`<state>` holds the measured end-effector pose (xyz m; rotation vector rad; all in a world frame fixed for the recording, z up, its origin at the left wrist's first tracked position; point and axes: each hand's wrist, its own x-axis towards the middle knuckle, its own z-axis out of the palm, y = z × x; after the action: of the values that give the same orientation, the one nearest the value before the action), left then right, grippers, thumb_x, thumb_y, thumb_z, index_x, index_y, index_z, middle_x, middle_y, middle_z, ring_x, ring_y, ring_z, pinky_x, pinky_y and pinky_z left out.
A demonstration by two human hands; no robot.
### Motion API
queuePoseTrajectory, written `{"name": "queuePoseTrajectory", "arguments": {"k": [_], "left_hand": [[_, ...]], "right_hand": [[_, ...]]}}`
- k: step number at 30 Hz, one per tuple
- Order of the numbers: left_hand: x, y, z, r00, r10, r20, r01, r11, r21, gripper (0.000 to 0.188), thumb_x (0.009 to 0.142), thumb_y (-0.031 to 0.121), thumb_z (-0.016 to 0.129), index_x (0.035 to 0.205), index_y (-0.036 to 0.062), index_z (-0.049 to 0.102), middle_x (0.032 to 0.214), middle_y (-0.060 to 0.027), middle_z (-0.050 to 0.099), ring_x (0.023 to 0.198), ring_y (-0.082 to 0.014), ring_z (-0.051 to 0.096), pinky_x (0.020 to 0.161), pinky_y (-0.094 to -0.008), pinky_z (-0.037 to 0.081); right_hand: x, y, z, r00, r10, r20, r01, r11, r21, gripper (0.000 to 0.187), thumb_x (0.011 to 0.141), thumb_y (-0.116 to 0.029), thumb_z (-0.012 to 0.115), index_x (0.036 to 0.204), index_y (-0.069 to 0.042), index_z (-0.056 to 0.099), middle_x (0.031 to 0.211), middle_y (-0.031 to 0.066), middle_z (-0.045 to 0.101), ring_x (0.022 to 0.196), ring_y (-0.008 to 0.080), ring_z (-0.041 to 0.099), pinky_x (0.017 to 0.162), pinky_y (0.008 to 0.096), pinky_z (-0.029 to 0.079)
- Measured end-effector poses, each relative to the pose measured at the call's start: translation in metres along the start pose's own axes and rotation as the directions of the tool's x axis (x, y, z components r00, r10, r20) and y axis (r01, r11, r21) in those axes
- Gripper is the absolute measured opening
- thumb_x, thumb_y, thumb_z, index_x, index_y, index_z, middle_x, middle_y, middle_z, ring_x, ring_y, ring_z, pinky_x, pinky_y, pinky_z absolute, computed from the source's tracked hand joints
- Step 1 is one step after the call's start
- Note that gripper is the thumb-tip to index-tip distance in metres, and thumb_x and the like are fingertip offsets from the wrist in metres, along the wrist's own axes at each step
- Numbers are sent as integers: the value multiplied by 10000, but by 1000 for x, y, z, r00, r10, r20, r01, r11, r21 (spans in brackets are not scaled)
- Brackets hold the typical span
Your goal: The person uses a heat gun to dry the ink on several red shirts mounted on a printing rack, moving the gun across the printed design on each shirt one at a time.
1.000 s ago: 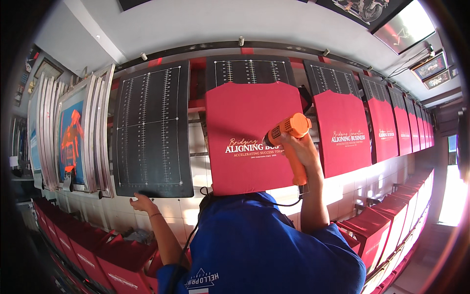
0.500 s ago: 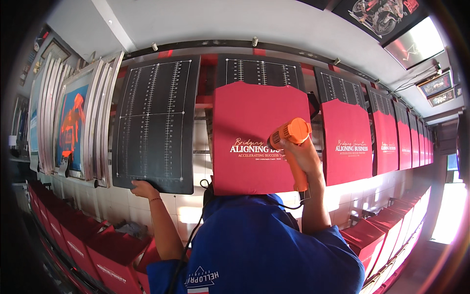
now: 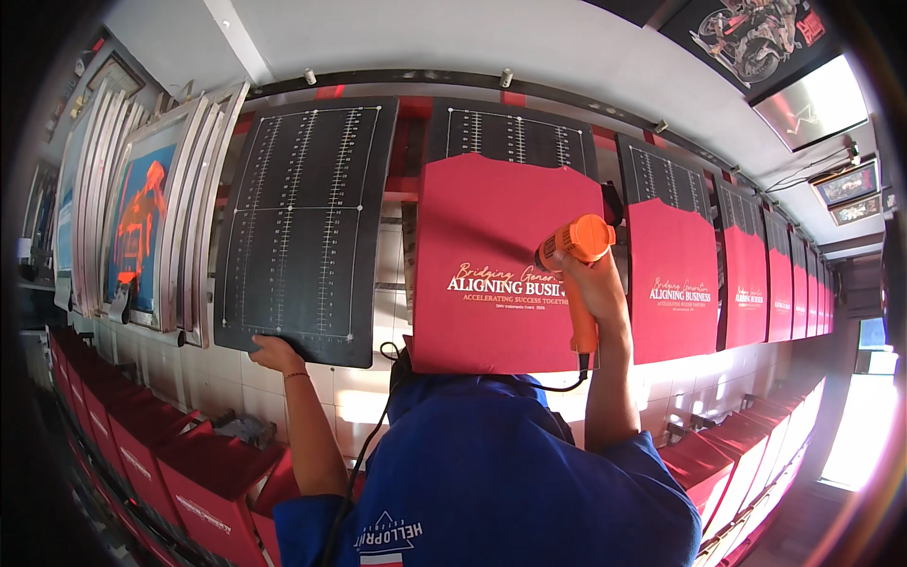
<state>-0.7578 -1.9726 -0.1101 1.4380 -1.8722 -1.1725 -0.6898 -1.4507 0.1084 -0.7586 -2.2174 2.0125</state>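
Observation:
My right hand (image 3: 600, 283) is wrapped round the handle of an orange heat gun (image 3: 578, 244). The gun hovers over a red T-shirt (image 3: 501, 217) stretched on a black printing board (image 3: 515, 132), its nozzle end pointing left above the shirt's white and gold lettering. A black cord runs from the foot of the handle. With my left hand (image 3: 276, 353) I grip the near edge of a bare black board (image 3: 293, 246) marked with white ruler lines; the fingertips are partly hidden at its edge.
More boards carrying red T-shirts (image 3: 673, 283) run off to the right. Framed screens (image 3: 142, 227) lean at the left. Behind me, below in view, stands another row of red shirts (image 3: 213, 463). The cord (image 3: 378, 435) passes by my left side.
My right hand has shifted the heat gun slightly rightward and up, uncovering more lettering. My left hand stays at the bare board's edge. The whole view has tilted a little.

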Motion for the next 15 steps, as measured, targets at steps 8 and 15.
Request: {"name": "queuePoseTrajectory", "arguments": {"k": [8, 15], "left_hand": [[3, -4, 0, 1000, 7, 4, -7, 1000, -4, 624, 1029, 343, 431, 1293, -219, 370, 1258, -399, 505, 1148, -494, 565, 1005, -511, 469], [-1, 1, 1, 1000, -10, -8, 10, 1000, 2, 637, 1031, 355, 426, 1306, -216, 358, 1289, -392, 482, 1189, -483, 541, 1041, -502, 448]], "right_hand": [[-3, -10, 8, 996, 26, 85, -30, 998, 53, 379, 902, -119, 725, 1231, -62, 546, 1079, 41, 625, 929, 118, 613, 806, 296, 524], [-13, -10, 21, 979, 7, 206, 2, 999, -42, 361, 901, -107, 724, 1218, -49, 559, 1064, 32, 630, 927, 115, 604, 797, 306, 518]]}}
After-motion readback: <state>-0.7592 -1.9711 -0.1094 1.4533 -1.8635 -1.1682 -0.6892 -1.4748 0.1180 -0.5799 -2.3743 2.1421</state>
